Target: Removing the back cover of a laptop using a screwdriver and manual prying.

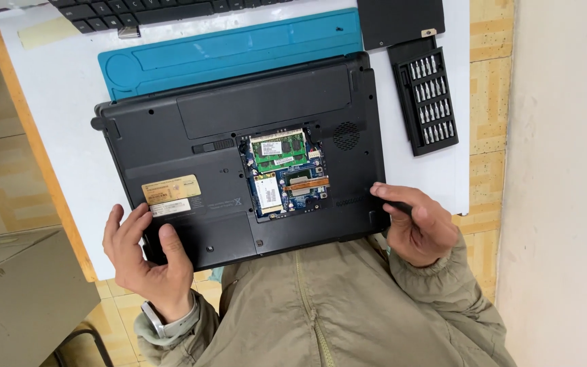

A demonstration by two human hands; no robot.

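Black laptop (239, 163) upside down at table centre, hatch open, green circuit boards (283, 170) exposed. Left hand (145, 255) at 7 o'clock, fingers spread flat on base, clamping nothing. Right hand (416, 224) at 4 o'clock, curled round dark tool, type unclear. Blue mat (232, 51) at 12; screwdriver bit case (428, 102) at 2.

Near edge: left hand (145, 255) and right hand (416, 228) block the laptop (191, 136) corners.
Far side: blue mat (239, 51) and keyboard (151, 13) crowd it.
Right: bit case (426, 102) just beside.
Left: bare white table (56, 102) strip, passable.
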